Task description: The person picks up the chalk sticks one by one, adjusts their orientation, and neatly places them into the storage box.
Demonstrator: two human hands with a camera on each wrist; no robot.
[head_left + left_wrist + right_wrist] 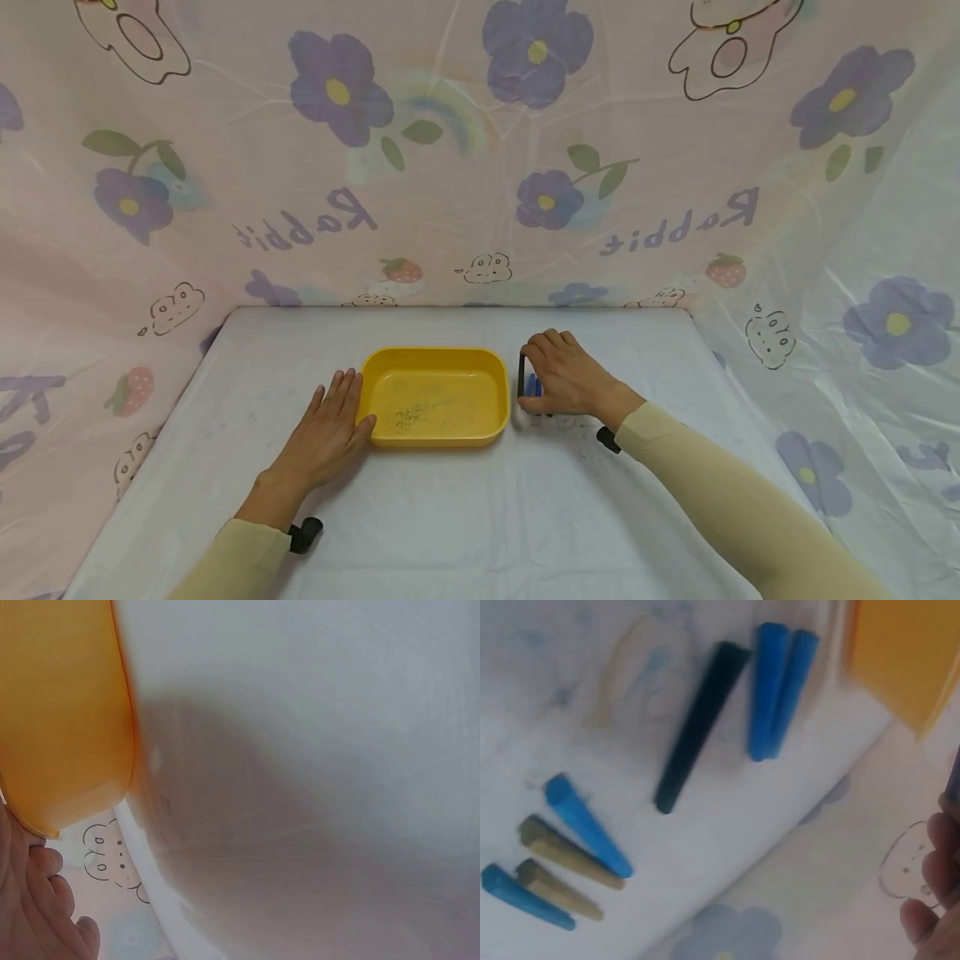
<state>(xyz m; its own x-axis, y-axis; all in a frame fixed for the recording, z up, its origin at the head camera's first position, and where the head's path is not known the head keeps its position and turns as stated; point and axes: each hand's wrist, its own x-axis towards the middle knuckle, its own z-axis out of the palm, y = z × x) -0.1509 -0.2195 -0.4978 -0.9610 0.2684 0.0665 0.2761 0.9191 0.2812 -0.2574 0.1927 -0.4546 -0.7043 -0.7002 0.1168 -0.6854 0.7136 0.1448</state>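
A yellow tray [433, 397] lies on the white table, its inside bare but scuffed. My left hand [324, 431] lies flat on the table, fingers straight, its thumb side against the tray's left wall [67, 727]. Just right of the tray, my right hand [561, 377] pinches a black stick [521, 376] between thumb and fingers, holding it nearly upright. Blue sticks [533, 385] peek out under that hand. The right wrist view shows more sticks loose on the table: a black one [697, 727], two blue side by side [780, 690], and blue [585, 825] and olive ones [566, 851].
A flowered plastic sheet [480, 167] walls in the table at the back and both sides. The white table cover [480, 517] stretches toward me in front of the tray.
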